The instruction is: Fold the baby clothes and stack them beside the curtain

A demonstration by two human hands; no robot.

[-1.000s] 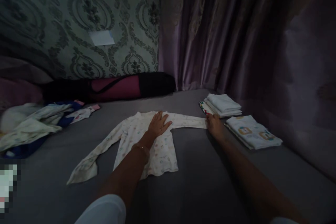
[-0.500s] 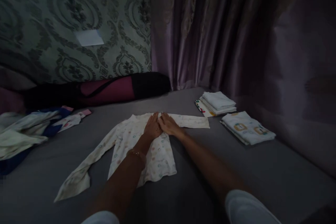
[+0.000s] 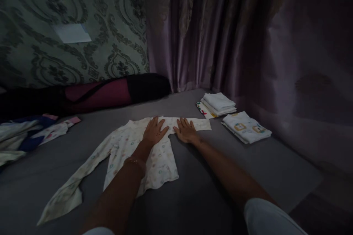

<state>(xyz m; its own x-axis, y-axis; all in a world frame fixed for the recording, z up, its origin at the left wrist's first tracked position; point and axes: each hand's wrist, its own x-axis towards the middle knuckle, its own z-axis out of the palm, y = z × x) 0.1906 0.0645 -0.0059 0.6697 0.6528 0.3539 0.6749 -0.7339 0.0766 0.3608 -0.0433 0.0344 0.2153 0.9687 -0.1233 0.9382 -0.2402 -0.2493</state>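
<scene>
Shirt (image 3: pixel 164 169) lies collar toward frame top, body axis near-vertical (one sleeve (image 3: pixel 204 123) runs right); left hand (image 3: pixel 154 131) flat on chest, fingers spread; right hand's (image 3: pixel 186 131) fingers parted on sleeve.

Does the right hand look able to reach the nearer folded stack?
Likely yes: only the flat sleeve and grey sheet lie between the right hand and the nearer folded stack.

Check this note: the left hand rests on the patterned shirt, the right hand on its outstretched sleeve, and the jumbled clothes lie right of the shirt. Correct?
One slip: the head view shows the jumbled clothes left of the patterned shirt, not right. The left hand rests on it, the right hand on its outstretched sleeve.
</scene>
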